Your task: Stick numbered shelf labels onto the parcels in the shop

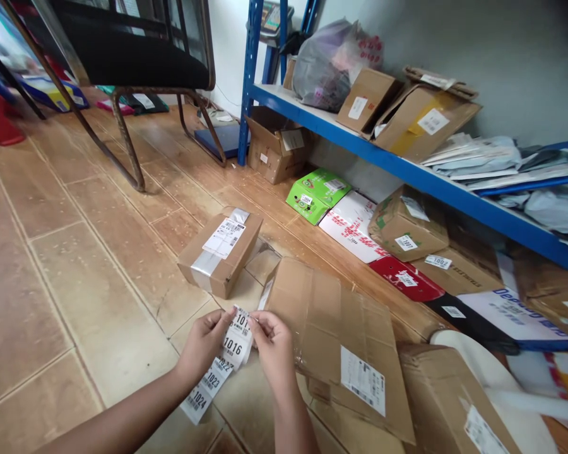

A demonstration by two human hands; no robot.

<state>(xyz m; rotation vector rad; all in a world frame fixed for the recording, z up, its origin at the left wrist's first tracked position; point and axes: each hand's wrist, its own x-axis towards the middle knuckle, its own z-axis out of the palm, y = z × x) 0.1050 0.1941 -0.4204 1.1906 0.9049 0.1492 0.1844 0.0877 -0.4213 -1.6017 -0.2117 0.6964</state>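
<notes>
My left hand [203,343] and my right hand [272,347] hold a strip of white number labels [227,359] between their fingertips, low in the middle of the view. The labels read 1016, 1023 and 1024, and the strip hangs down toward the tiled floor. Just to the right of my right hand lies a large flat cardboard parcel [336,340] with a shipping label. A small taped cardboard box [220,252] sits on the floor beyond my hands.
A blue metal shelf [407,167] along the right wall carries boxes, a plastic bag and mailers. Beneath it lie several parcels, including a green box [317,192] and a red package [404,277]. A black chair [132,57] stands at the back left.
</notes>
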